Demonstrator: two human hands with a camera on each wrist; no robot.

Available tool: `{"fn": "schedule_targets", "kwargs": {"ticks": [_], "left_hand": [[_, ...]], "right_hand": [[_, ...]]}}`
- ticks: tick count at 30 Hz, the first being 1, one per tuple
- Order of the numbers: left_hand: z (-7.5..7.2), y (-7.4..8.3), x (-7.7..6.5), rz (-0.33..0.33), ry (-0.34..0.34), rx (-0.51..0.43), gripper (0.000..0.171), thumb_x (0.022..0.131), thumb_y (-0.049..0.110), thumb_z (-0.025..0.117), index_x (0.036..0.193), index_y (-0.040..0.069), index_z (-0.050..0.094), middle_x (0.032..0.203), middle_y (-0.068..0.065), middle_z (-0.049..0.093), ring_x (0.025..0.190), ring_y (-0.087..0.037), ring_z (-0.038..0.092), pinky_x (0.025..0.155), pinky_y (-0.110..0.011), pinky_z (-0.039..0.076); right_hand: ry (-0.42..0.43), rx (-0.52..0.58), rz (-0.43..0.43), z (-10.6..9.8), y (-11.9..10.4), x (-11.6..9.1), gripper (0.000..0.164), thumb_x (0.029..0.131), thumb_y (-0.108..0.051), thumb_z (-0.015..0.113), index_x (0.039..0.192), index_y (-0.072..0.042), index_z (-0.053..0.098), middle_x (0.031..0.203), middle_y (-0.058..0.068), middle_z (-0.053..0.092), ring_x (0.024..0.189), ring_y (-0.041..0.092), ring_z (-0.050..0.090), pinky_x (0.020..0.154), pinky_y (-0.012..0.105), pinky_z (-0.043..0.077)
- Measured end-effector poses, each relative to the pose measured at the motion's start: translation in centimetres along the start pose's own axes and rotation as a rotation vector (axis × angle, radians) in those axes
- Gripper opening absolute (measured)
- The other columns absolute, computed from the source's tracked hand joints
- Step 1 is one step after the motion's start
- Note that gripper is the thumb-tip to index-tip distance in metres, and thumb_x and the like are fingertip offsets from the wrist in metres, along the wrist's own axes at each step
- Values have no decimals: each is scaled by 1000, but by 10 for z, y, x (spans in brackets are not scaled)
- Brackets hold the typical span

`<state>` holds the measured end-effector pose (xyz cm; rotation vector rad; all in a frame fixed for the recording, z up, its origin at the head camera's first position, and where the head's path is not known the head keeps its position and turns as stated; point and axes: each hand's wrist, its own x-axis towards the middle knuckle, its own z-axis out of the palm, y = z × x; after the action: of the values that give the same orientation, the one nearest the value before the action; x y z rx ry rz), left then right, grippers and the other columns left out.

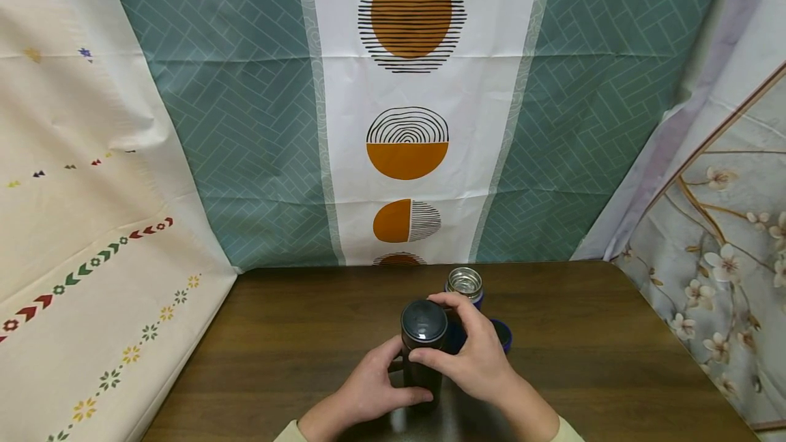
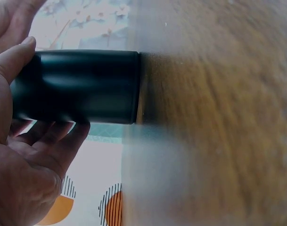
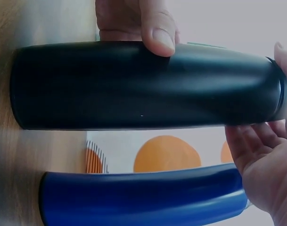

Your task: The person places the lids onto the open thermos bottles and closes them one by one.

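A tall black vacuum flask (image 1: 422, 375) stands upright on the wooden table, its base at the tabletop in the left wrist view. My left hand (image 1: 377, 384) grips the body around its middle, thumb on the near side and fingers behind. Higher up, my right hand (image 1: 475, 355) has thumb and fingers curled round the flask's dark lid (image 1: 424, 320). Just behind and to the right stands a blue flask (image 3: 143, 195), its steel mouth (image 1: 464, 281) uncovered. My right hand partly hides it in the head view. A blue-rimmed cap (image 1: 503, 335) lies right of that hand.
The brown wooden table (image 1: 295, 333) ends at a hanging cloth (image 1: 258, 142) with green and white panels. Cream patterned fabric (image 1: 92, 278) drapes along the left side, and flowered fabric (image 1: 724, 292) along the right.
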<state>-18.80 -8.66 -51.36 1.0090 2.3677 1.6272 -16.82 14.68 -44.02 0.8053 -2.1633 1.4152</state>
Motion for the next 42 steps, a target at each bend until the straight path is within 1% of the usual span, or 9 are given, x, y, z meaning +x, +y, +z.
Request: {"fn": "schedule_targets", "kwargs": {"ticks": [5, 8, 11, 14, 18, 21, 29, 37, 42], "left_hand": [[1, -1, -1, 9, 3, -4, 76, 90, 36, 97, 155, 37, 58, 151, 9, 66, 134, -17, 66, 105, -40, 59], [1, -1, -1, 11, 1, -9, 75, 90, 35, 97, 154, 36, 59, 149, 9, 67, 133, -17, 67, 106, -41, 59], [1, -1, -1, -2, -2, -9, 74, 91, 35, 96, 155, 36, 59, 147, 9, 67, 133, -17, 67, 106, -41, 59], [1, -1, -1, -16, -3, -5, 75, 91, 36, 96, 155, 37, 58, 148, 9, 67, 134, -17, 66, 105, -41, 59], [0, 0, -1, -22, -3, -2, 76, 91, 37, 96, 156, 38, 57, 150, 10, 66, 135, -18, 65, 105, -42, 59], [0, 0, -1, -19, -2, 1, 77, 91, 38, 96, 157, 37, 57, 151, 9, 66, 135, -18, 65, 104, -42, 59], [0, -1, -1, -11, 4, 7, 77, 90, 38, 97, 156, 37, 58, 150, 9, 67, 133, -17, 67, 104, -41, 60], [0, -1, -1, 1, 6, 10, 73, 90, 38, 97, 153, 36, 59, 147, 9, 68, 131, -17, 67, 104, -41, 60], [0, -1, 0, -2, 5, 11, 73, 90, 38, 97, 153, 37, 59, 146, 9, 68, 131, -17, 67, 105, -41, 59]], "right_hand": [[24, 4, -35, 2, 0, 0, 89, 72, -17, 108, 147, -17, 59, 127, -3, 73, 114, 19, 67, 100, 34, 51], [7, 33, -40, 3, 0, 0, 95, 73, -16, 107, 151, -16, 54, 136, 0, 70, 116, 20, 66, 103, 33, 51], [-37, 75, -42, 2, 2, 0, 97, 79, -13, 103, 159, -16, 49, 148, 4, 66, 124, 22, 65, 109, 31, 49], [-89, 137, -56, 0, 4, 0, 94, 87, -6, 94, 166, -16, 43, 156, 8, 61, 134, 24, 62, 116, 30, 45], [-147, 206, -85, -2, 6, 0, 85, 95, -1, 81, 169, -13, 41, 161, 10, 58, 144, 26, 59, 122, 28, 41], [-165, 218, -87, -3, 6, 0, 79, 97, 0, 77, 168, -12, 44, 160, 10, 59, 144, 26, 59, 122, 29, 42], [-138, 182, -45, -5, 6, 1, 72, 96, -2, 83, 161, -14, 54, 150, 7, 68, 131, 23, 68, 114, 30, 50], [-81, 136, -55, -4, 7, 1, 74, 89, -5, 93, 154, -15, 58, 136, 4, 73, 122, 21, 70, 107, 30, 52], [-53, 127, -47, -3, 7, 2, 78, 84, -7, 99, 150, -13, 58, 136, 4, 72, 120, 21, 69, 108, 27, 51]]}}
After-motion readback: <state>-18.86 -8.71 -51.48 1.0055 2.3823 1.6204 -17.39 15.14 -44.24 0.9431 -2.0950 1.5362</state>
